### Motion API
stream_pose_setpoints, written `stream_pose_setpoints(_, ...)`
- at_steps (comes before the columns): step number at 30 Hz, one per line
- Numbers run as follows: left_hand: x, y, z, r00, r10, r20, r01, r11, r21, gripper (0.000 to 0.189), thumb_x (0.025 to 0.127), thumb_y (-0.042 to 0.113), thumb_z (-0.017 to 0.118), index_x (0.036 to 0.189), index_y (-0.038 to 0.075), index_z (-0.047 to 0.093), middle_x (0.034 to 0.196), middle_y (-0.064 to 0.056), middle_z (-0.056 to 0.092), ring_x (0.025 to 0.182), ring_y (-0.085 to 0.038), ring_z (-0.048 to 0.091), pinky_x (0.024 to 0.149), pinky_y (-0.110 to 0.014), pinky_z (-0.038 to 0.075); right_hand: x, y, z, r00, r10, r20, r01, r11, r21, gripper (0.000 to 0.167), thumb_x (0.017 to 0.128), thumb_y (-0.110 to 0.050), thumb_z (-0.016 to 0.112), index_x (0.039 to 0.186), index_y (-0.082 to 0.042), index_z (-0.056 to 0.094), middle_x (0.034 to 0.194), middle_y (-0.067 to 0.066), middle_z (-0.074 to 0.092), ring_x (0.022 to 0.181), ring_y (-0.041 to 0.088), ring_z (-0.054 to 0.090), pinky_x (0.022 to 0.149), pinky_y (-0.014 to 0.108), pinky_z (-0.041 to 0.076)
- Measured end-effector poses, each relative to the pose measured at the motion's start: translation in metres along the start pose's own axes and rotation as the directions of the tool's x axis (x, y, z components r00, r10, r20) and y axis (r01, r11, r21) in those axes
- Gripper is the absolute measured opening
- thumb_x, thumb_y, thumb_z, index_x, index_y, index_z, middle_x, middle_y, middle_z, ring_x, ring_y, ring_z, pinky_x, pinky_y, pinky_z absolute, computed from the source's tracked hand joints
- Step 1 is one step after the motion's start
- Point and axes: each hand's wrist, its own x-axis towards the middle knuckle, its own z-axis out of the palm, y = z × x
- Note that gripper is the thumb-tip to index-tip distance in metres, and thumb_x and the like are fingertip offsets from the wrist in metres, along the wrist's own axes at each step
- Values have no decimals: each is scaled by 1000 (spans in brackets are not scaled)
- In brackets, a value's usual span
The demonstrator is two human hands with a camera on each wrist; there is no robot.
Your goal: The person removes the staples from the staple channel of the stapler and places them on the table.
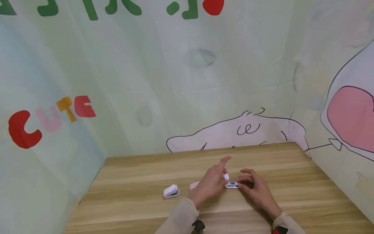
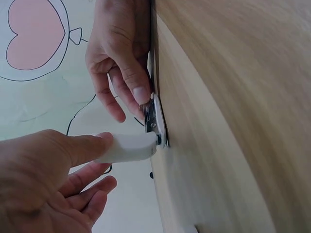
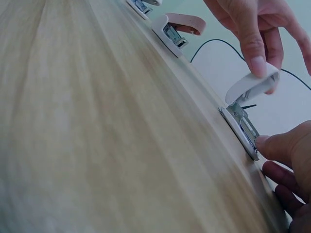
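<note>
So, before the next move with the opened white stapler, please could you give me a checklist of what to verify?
1. White stapler closed: not ok; its cover stands raised from the base.
2. Left hand holding the cover: ok, it pinches it.
3. Right hand gripping the base firmly: cannot tell; it is at the base's end, but firmness does not show.
4. Staples in the metal channel: cannot tell, too small to see.
5. Pink stapler apart from the opened one: ok, there is a gap.

Left stapler (image 1: 171,191), middle stapler (image 3: 172,33) and right stapler (image 1: 232,185) on the table (image 1: 131,175), seemingly in a rough row.
</note>
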Motion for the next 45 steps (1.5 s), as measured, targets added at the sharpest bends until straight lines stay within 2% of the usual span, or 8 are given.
stream_pose_setpoints(6, -7, -12, -8, 1000, -26, -6, 26, 1000, 17, 91, 94, 1, 79, 167, 23, 29, 111, -2, 74, 97, -13, 63, 98, -36, 56, 0, 0, 0, 1000, 2, -13, -3, 1000, -24, 55, 87, -10, 87, 137, -12, 63, 108, -8, 84, 120, 23, 72, 109, 48, 46)
stream_pose_setpoints(13, -13, -26, -10, 999, -48, 16, 48, 999, 22, 91, 88, -2, 83, 163, 15, 35, 107, -3, 78, 96, -15, 68, 99, -38, 57, -1, -3, 0, 1000, 8, -17, -8, 1000, -20, 54, 87, -8, 86, 136, -12, 64, 108, -7, 84, 122, 27, 70, 108, 34, 42)
stream_pose_setpoints(23, -18, -29, -10, 995, -96, 23, 97, 994, -56, 93, 88, 0, 84, 164, 20, 35, 111, -4, 75, 102, -20, 65, 100, -43, 55, -4, -1, 3, 999, -24, -28, 24, 1000, 4, 53, 87, -9, 87, 135, -13, 65, 107, -7, 84, 119, 23, 72, 108, 26, 39)
stream_pose_setpoints(30, -17, -30, -9, 996, -91, 21, 92, 995, -47, 93, 87, 0, 85, 164, 20, 35, 110, -4, 75, 100, -18, 64, 99, -40, 55, -3, 2, 3, 995, -98, -6, 98, 995, -17, 52, 88, -12, 87, 135, -18, 66, 112, -7, 83, 114, 16, 74, 105, 30, 49)
stream_pose_setpoints(33, -16, -30, -9, 997, -79, 20, 80, 996, -47, 94, 87, 0, 85, 164, 20, 36, 110, -3, 75, 100, -17, 64, 100, -40, 55, -3, 5, 4, 980, -196, 18, 197, 980, -41, 46, 87, -12, 88, 129, -20, 70, 116, -8, 81, 111, 12, 73, 102, 30, 54)
stream_pose_setpoints(38, -17, -29, -8, 996, -89, 29, 90, 995, -49, 93, 88, 1, 85, 164, 21, 35, 110, -2, 74, 99, -15, 64, 100, -40, 55, -2, 9, 6, 923, -383, 32, 384, 917, -109, 35, 84, -12, 89, 113, -25, 76, 116, -10, 79, 109, 12, 71, 98, 36, 53)
stream_pose_setpoints(41, -17, -28, -8, 995, -97, 35, 99, 994, -55, 92, 88, 1, 85, 164, 20, 36, 110, -3, 74, 98, -16, 64, 98, -39, 56, -2, 9, 8, 905, -423, 36, 424, 894, -148, 34, 83, -14, 89, 110, -29, 75, 116, -11, 78, 109, 13, 69, 96, 41, 52)
stream_pose_setpoints(45, -16, -28, -9, 996, -85, 27, 86, 996, -40, 92, 88, 1, 85, 164, 19, 36, 109, -3, 75, 97, -15, 65, 97, -38, 56, -3, 8, 9, 907, -420, 32, 419, 891, -176, 32, 85, -16, 88, 110, -31, 76, 118, -9, 77, 111, 17, 67, 96, 44, 52)
